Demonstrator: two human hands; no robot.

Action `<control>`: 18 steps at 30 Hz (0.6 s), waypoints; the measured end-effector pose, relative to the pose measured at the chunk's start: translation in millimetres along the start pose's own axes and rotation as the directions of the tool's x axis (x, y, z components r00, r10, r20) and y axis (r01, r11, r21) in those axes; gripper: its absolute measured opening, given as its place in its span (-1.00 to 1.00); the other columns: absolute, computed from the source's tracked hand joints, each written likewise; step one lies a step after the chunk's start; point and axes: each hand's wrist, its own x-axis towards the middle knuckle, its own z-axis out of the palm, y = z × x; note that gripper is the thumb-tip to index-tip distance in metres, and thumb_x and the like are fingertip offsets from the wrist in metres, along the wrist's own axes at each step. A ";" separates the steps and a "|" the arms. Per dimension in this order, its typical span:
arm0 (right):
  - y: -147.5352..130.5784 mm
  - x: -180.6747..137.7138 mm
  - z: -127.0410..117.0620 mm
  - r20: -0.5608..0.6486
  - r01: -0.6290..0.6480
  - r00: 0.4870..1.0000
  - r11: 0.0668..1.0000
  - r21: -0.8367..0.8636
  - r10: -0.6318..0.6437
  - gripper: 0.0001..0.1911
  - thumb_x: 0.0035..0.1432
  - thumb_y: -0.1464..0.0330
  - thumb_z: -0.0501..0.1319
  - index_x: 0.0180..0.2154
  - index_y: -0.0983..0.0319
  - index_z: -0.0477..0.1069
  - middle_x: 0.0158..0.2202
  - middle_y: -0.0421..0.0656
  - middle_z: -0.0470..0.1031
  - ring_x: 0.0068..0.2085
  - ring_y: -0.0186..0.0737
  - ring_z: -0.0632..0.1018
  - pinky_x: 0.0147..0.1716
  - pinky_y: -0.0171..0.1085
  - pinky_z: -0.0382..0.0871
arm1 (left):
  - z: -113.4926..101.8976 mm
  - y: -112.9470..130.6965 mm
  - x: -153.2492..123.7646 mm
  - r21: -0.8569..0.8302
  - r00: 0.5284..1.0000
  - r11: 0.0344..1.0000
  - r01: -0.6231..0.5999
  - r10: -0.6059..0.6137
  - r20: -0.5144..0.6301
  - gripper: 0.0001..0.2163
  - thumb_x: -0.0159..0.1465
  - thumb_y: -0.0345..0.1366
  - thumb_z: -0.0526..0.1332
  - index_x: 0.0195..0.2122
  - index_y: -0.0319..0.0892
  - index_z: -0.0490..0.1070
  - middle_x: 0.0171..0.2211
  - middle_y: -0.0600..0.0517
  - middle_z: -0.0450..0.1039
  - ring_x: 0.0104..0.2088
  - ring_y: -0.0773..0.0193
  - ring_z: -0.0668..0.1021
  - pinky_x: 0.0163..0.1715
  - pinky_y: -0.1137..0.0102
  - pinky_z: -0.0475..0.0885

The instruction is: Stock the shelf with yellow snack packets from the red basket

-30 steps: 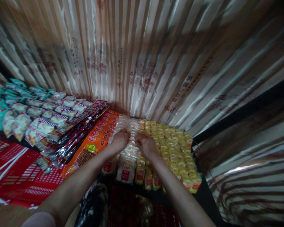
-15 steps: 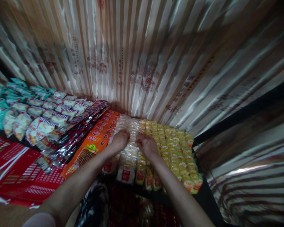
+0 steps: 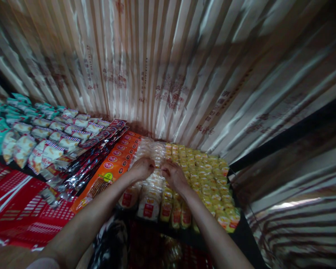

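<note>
Rows of white clear-wrapped snack packets [image 3: 149,205] with red labels stand between orange snack bags and yellow packets. Over these white rows my left hand [image 3: 142,167] is closed, its fingertips pinched at the rows' middle. My right hand [image 3: 174,173] faces it from the right, also closed, beside the first yellow packets [image 3: 204,179]. Only a small gap separates the two hands. Whatever the fingertips hold is too small and dark to make out.
Orange bags [image 3: 120,153] lie left of the white rows, then dark red packets [image 3: 86,168] and white-and-blue snack bags [image 3: 49,153]. Red baskets [image 3: 39,209] stand at the lower left. A striped curtain [image 3: 156,67] hangs behind. The black table edge [image 3: 249,235] shows at right.
Both hands stay over the white packets, fingertips nearly level and slightly lower in view. The packets have not visibly moved; the view has shifted a little.
</note>
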 end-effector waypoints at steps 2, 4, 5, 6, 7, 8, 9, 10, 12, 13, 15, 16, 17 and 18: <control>-3.5 -1.0 -5.3 0.028 -0.043 0.999 0.999 -0.007 0.043 -0.83 0.16 0.41 0.10 -0.28 0.20 0.46 -0.31 -0.17 0.55 -0.26 -0.26 0.50 -0.17 -0.29 0.26 | -2.0 0.4 0.1 -0.005 1.000 1.000 0.004 -0.004 0.019 -0.81 0.18 -0.34 0.09 -0.32 -0.17 0.52 -0.31 -0.01 0.51 -0.26 0.23 0.52 -0.27 0.45 0.36; -6.8 -0.5 -9.2 0.047 -0.098 0.994 0.994 -0.044 0.100 -0.78 0.20 0.37 0.06 -0.19 0.20 0.46 -0.24 -0.15 0.56 -0.23 -0.25 0.52 -0.19 -0.31 0.28 | -3.3 1.5 0.7 -0.008 0.999 0.999 0.032 -0.032 0.015 -0.79 0.22 -0.33 0.07 -0.28 -0.16 0.50 -0.29 0.00 0.53 -0.24 0.23 0.53 -0.26 0.44 0.36; -8.2 0.4 -10.4 0.054 -0.126 0.990 0.989 -0.071 0.130 -0.76 0.21 0.37 0.05 -0.16 0.19 0.45 -0.21 -0.14 0.56 -0.21 -0.24 0.52 -0.20 -0.32 0.28 | -3.5 2.2 1.4 -0.004 0.998 0.998 0.056 -0.056 -0.001 -0.78 0.23 -0.34 0.06 -0.23 -0.15 0.49 -0.27 0.00 0.53 -0.21 0.23 0.53 -0.24 0.44 0.36; -9.6 1.6 -11.0 0.061 -0.151 0.986 0.984 -0.096 0.158 -0.75 0.21 0.37 0.05 -0.14 0.19 0.44 -0.19 -0.13 0.56 -0.19 -0.23 0.53 -0.20 -0.32 0.28 | -3.3 3.0 2.2 0.007 0.996 0.996 0.084 -0.084 -0.023 -0.77 0.23 -0.34 0.05 -0.18 -0.15 0.47 -0.23 -0.01 0.53 -0.19 0.22 0.53 -0.22 0.43 0.36; -10.8 3.1 -11.2 0.068 -0.174 0.981 0.978 -0.116 0.182 -0.75 0.21 0.37 0.05 -0.13 0.19 0.44 -0.19 -0.12 0.56 -0.19 -0.22 0.53 -0.21 -0.33 0.28 | -2.9 3.8 3.2 0.028 0.993 0.993 0.113 -0.112 -0.041 -0.76 0.24 -0.35 0.05 -0.13 -0.15 0.45 -0.20 -0.03 0.53 -0.16 0.21 0.53 -0.21 0.42 0.36; -11.9 4.6 -11.1 0.075 -0.197 0.975 0.971 -0.132 0.208 -0.75 0.21 0.36 0.05 -0.13 0.19 0.43 -0.19 -0.11 0.56 -0.19 -0.22 0.54 -0.22 -0.33 0.29 | -2.3 4.6 4.4 0.062 0.989 0.988 0.142 -0.139 -0.046 -0.76 0.24 -0.35 0.05 -0.12 -0.15 0.44 -0.19 -0.05 0.52 -0.16 0.19 0.53 -0.22 0.41 0.36; -12.8 6.0 -10.9 0.082 -0.219 0.969 0.965 -0.144 0.232 -0.75 0.20 0.36 0.06 -0.12 0.19 0.42 -0.20 -0.11 0.56 -0.19 -0.21 0.54 -0.23 -0.33 0.29 | -1.6 5.5 5.7 0.102 0.986 0.981 0.166 -0.163 -0.039 -0.77 0.24 -0.34 0.05 -0.14 -0.15 0.44 -0.20 -0.06 0.52 -0.16 0.18 0.53 -0.23 0.40 0.37; -13.6 7.3 -10.7 0.090 -0.238 0.963 0.959 -0.151 0.253 -0.74 0.20 0.35 0.06 -0.10 0.19 0.41 -0.21 -0.11 0.56 -0.19 -0.21 0.54 -0.24 -0.33 0.29 | -0.9 6.3 7.1 0.140 0.983 0.973 0.182 -0.181 -0.021 -0.78 0.24 -0.33 0.05 -0.17 -0.15 0.45 -0.21 -0.07 0.53 -0.17 0.16 0.54 -0.25 0.39 0.38; -14.9 9.2 -10.6 0.099 -0.270 0.952 0.949 -0.162 0.288 -0.67 0.19 0.34 0.07 -0.01 0.20 0.35 -0.22 -0.10 0.56 -0.18 -0.20 0.55 -0.24 -0.33 0.29 | -0.1 7.8 10.0 0.195 0.976 0.958 0.210 -0.216 0.006 -0.80 0.25 -0.32 0.04 -0.22 -0.15 0.45 -0.24 -0.08 0.53 -0.18 0.14 0.54 -0.27 0.37 0.38; -15.4 9.7 -10.7 0.096 -0.285 0.948 0.943 -0.170 0.303 -0.62 0.19 0.34 0.07 0.05 0.21 0.30 -0.22 -0.09 0.57 -0.18 -0.19 0.55 -0.25 -0.32 0.29 | 0.1 8.5 11.3 0.209 0.973 0.951 0.227 -0.233 0.003 -0.79 0.25 -0.32 0.04 -0.20 -0.16 0.44 -0.24 -0.10 0.52 -0.19 0.13 0.54 -0.28 0.35 0.39; -16.0 10.3 -11.2 0.085 -0.301 0.943 0.934 -0.192 0.321 -0.55 0.19 0.33 0.07 0.13 0.23 0.22 -0.23 -0.07 0.57 -0.18 -0.17 0.55 -0.27 -0.31 0.29 | 0.0 9.5 13.4 0.224 0.965 0.939 0.260 -0.262 -0.019 -0.75 0.26 -0.30 0.04 -0.09 -0.20 0.39 -0.22 -0.14 0.51 -0.19 0.10 0.54 -0.27 0.32 0.39; -16.2 10.3 -11.5 0.081 -0.304 0.942 0.931 -0.202 0.325 -0.56 0.19 0.33 0.07 0.11 0.22 0.24 -0.23 -0.07 0.57 -0.19 -0.17 0.55 -0.28 -0.31 0.29 | -0.3 9.9 14.1 0.230 0.961 0.934 0.272 -0.274 -0.025 -0.74 0.26 -0.30 0.04 -0.07 -0.21 0.37 -0.21 -0.15 0.51 -0.18 0.09 0.54 -0.27 0.31 0.39; -16.4 10.3 -11.7 0.083 -0.302 0.942 0.930 -0.208 0.324 -0.60 0.19 0.32 0.07 0.07 0.20 0.29 -0.23 -0.08 0.57 -0.19 -0.17 0.55 -0.29 -0.32 0.28 | -0.5 10.2 14.5 0.233 0.960 0.932 0.278 -0.279 -0.027 -0.74 0.25 -0.30 0.05 -0.07 -0.21 0.37 -0.21 -0.15 0.51 -0.18 0.09 0.54 -0.27 0.31 0.39; -16.5 10.1 -12.0 0.086 -0.298 0.943 0.931 -0.209 0.321 -0.66 0.19 0.32 0.07 0.00 0.19 0.35 -0.24 -0.10 0.57 -0.20 -0.18 0.55 -0.31 -0.33 0.27 | -0.8 10.4 14.5 0.233 0.960 0.932 0.277 -0.279 -0.023 -0.76 0.24 -0.31 0.06 -0.10 -0.20 0.39 -0.22 -0.13 0.51 -0.19 0.10 0.53 -0.27 0.32 0.39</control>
